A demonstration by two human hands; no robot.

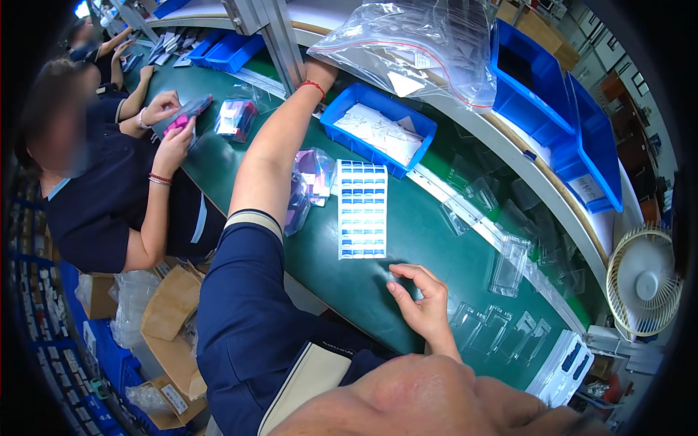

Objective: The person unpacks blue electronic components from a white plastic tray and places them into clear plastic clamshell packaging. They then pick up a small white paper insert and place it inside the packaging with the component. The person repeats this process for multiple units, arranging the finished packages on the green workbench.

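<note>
My left arm stretches far across the bench, and my left hand [317, 75] is beside the metal post, at the shelf edge near a large clear zip bag [407, 51]. Its fingers are mostly hidden. Over the green bench top, my right hand [423, 301] is half curled, thumb and forefinger apart, with nothing plainly held. Just beyond it lies a sheet of blue-and-white stickers [363, 211]. Purple-pink packets in clear plastic [311, 178] lie left of the sheet, partly behind my left arm. A blue bin [382, 131] of white paper slips stands behind the sheet.
Clear plastic blister trays [502, 330] lie right of my right hand, more along the bench's rail. Blue bins [534, 87] and a fan [645, 283] stand at the right. A co-worker [109, 189] on the left holds a pink packet [182, 120]. Cardboard boxes [171, 320] sit below.
</note>
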